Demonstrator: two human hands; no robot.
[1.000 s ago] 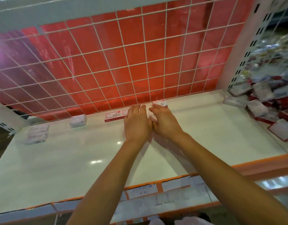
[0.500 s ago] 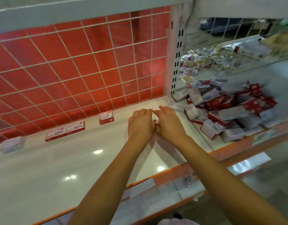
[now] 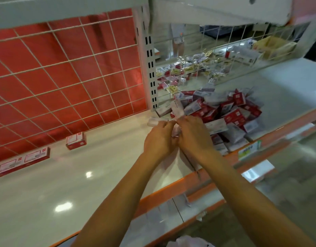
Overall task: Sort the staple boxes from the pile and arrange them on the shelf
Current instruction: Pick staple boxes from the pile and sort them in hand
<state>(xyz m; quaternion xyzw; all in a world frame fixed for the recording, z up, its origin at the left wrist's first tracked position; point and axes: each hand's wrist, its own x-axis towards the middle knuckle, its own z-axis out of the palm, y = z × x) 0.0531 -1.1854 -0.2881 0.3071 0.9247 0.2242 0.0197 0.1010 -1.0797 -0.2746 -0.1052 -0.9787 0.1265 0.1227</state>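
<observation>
red and white cardboard: the staple boxes are small printed cartons, and most lie in a loose pile [image 3: 225, 113] on the shelf [image 3: 82, 175] at about 2 o'clock from the hands.
sorted boxes: a row of red boxes [image 3: 23, 161] and a single red box [image 3: 76, 140] stand against the wire grid back [image 3: 64, 77], at about 9 o'clock from the hands and well apart from the pile.
left hand: the left hand [image 3: 159, 138] is curled, knuckles up, touching the right hand; its fingers seem closed on a pale box [image 3: 176, 107] shared between the two hands.
right hand: the right hand [image 3: 194, 134] is curled too, pinching that same pale box, which sticks up tilted toward 12 o'clock above the fingers.
grip state: both hands look clamped on the box, though the fingertips are hidden.
stray box: another pale box [image 3: 154, 121] lies flat on the shelf just beside the left hand at 11 o'clock.
handling: likely light, stiff and fairly smooth; corners could crush under a hard squeeze.
where to hold: probably best pinched across the two long flat faces, thumb opposite fingers.
step: by judgement, picking and squaring a box at the pile's near edge before carrying it toward the row.
</observation>
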